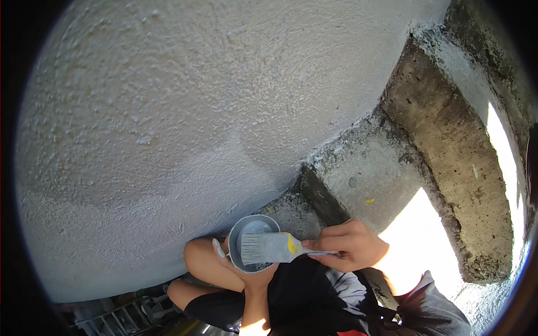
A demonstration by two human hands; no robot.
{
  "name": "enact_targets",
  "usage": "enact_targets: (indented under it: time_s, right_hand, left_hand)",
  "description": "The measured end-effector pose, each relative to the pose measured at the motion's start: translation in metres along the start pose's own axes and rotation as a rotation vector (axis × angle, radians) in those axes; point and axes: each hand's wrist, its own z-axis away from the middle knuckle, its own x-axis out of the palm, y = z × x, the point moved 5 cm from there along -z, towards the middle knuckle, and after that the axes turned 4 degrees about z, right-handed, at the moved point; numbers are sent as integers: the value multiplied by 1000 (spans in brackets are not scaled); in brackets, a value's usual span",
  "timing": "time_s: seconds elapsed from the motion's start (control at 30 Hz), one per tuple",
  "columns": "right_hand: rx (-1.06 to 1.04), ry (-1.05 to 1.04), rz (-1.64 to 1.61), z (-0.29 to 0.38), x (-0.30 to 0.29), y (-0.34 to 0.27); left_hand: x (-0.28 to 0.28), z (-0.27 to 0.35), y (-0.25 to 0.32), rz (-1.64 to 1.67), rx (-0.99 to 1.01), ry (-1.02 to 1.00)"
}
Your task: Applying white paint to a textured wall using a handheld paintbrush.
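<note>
A round cup (275,224) with a ragged rim sits in my left hand (252,277), cradled just above my knee. Pale liquid paint (252,227) lies inside it, and paint coats its inner wall. My left thumb shows a whitish smear. My right hand (351,245) grips the handle of a flat paintbrush (275,247). Whitish paint covers the ferrule, with a yellow patch near the handle. The bristles reach across the mouth of the cup; whether they touch the paint below is hard to tell.
A rough, pale-painted wall (189,126) rises close in front and to the left. Concrete steps (365,168) meet it on the right, with a brown riser (454,159) and a bright sunlit patch (428,235). A metal rack (122,317) stands at the lower left.
</note>
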Motion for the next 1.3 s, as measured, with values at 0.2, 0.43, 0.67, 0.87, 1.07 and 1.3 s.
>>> enact_targets:
  time_s: [0.2,0.43,0.67,0.87,1.07,1.3]
  right_hand:
    - [-29,-18,55,-1,-6,-14]
    - [-68,119,-88,-6,-7,-24]
    - [167,370,-18,6,-6,-39]
    - [311,807,-19,12,12,-28]
    - [15,1013,145,-24,7,-47]
    - [138,870,370,-34,35,-28]
  left_hand:
    - [-6,5,5,-8,1,-16]
    - [-9,-12,4,134,-52,122]
    - [-34,-27,31,-25,27,135]
    - [-64,-29,27,-239,94,218]
    - [-63,-13,9,-61,91,201]
    - [-57,-10,-8,-125,5,249]
